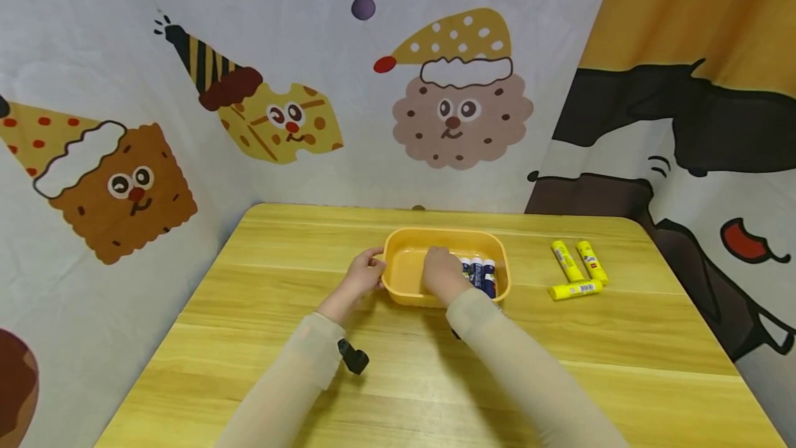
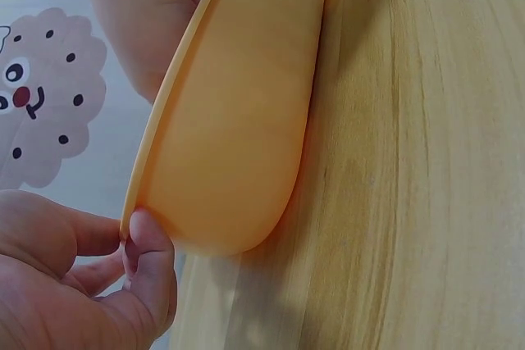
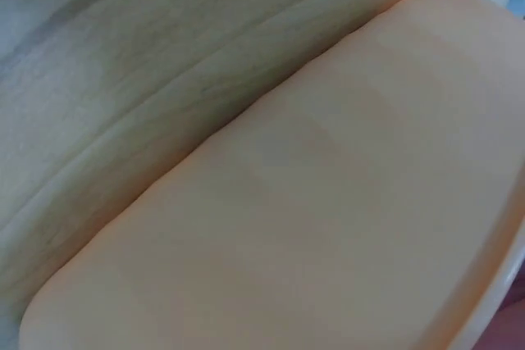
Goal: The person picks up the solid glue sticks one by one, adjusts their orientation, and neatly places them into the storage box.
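A yellow-orange plastic tray [image 1: 404,299] sits on the wooden table. My left hand [image 1: 365,272] pinches its left rim; in the left wrist view the thumb and fingers of that hand [image 2: 90,276] grip the rim's edge. My right hand [image 1: 444,274] reaches down inside the tray, its fingers hidden behind the back of the hand, so what they hold cannot be seen. Just right of it, several navy glue sticks [image 1: 488,278] with white caps lie side by side in the tray. The right wrist view shows mostly the tray's outer wall [image 3: 312,178].
On the table right of the tray lie three yellow glue sticks: one [image 1: 566,261] and another [image 1: 591,262] pointing away, and one crosswise [image 1: 575,290] in front. A printed cloth [image 1: 367,185] hangs behind the table [image 1: 280,358].
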